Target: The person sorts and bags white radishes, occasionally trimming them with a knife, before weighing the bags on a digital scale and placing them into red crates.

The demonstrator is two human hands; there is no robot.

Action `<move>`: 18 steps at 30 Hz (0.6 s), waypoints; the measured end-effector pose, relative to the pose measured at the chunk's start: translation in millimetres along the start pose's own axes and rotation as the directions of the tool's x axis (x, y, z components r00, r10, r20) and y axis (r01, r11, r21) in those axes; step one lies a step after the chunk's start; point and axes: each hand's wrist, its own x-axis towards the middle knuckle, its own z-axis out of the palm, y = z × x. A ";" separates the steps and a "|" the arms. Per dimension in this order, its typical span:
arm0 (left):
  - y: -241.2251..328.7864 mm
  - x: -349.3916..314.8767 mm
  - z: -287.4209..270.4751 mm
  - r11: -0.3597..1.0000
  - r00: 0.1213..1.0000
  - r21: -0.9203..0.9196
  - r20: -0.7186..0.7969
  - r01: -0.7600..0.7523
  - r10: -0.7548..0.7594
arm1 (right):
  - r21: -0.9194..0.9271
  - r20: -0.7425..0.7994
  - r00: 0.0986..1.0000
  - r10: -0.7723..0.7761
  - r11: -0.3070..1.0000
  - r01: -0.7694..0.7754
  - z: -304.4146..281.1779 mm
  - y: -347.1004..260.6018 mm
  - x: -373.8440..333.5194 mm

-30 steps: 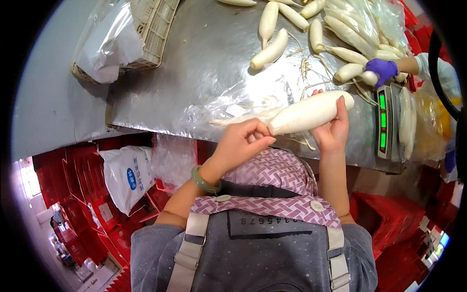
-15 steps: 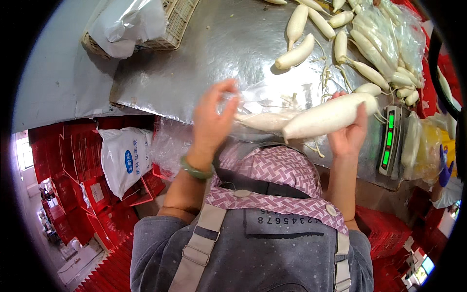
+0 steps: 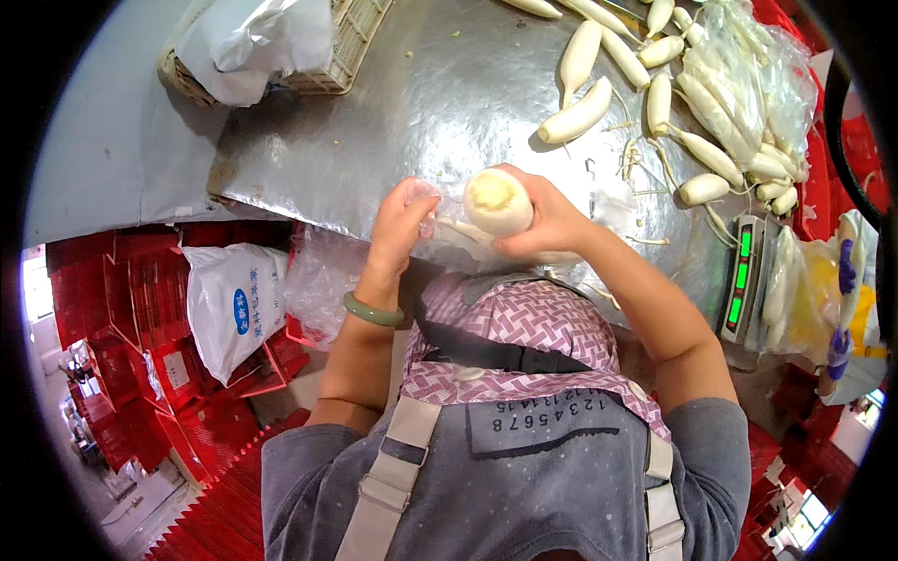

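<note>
My right hand (image 3: 554,213) is wrapped round a large white daikon (image 3: 498,202), its pale cut end turned up towards me. Beside it, the fingers of my left hand (image 3: 400,222) pinch the edge of a clear plastic bag (image 3: 449,201). Another white daikon, partly hidden, lies in or under clear film below the held one. Several loose daikons lie on the metal table (image 3: 374,122) at the far right, among them a curved one (image 3: 577,112). Thin trimmed roots are scattered near them.
A scale (image 3: 739,280) with green lit displays stands at the right, near bagged daikons (image 3: 730,103). A beige crate (image 3: 351,47) with white plastic sits far left. A white sack (image 3: 234,309) and red crates (image 3: 210,430) are at the left. A co-worker's purple-gloved hand (image 3: 840,351) shows far right.
My right hand has brought the daikon left and tipped it end-up, next to my left hand. My left fingers have closed on the clear bag. The co-worker's arm has shifted.
</note>
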 end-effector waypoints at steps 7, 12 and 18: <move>15.9 -14.4 9.0 0.851 0.999 -0.525 0.041 0.013 0.010 | -0.547 0.056 0.943 0.327 0.800 -0.245 -19.4 26.4 -11.7; 32.6 -28.7 39.0 0.848 0.964 -0.523 0.259 0.083 0.065 | -0.658 -0.109 0.926 0.361 0.672 -0.340 -24.5 62.4 -33.1; 50.3 -36.5 33.1 0.904 0.942 -0.425 0.316 0.034 0.113 | -0.792 -0.142 0.831 0.538 0.442 -0.422 -44.0 27.6 -80.7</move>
